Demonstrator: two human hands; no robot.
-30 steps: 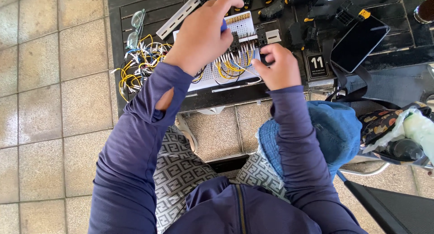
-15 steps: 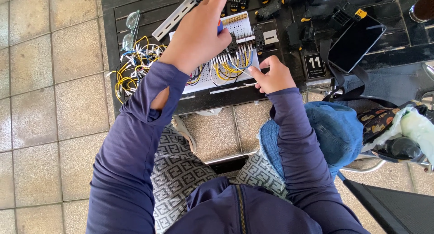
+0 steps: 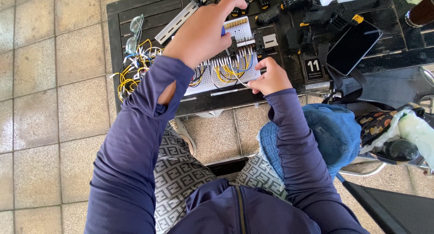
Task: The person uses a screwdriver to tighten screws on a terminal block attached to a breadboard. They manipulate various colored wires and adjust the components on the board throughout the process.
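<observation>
Both hands work over a white perforated wiring panel that lies on the dark slatted table, near its front edge. The left hand hovers above the panel's upper part, fingers curled together around a blue-handled tool whose tip points down at the row of terminals. The right hand rests at the panel's lower right corner, fingertips pinching a thin pale wire. Yellow and blue wires loop across the panel, and a loose tangle of wires sits left of it. A dark phone lies off to the right.
</observation>
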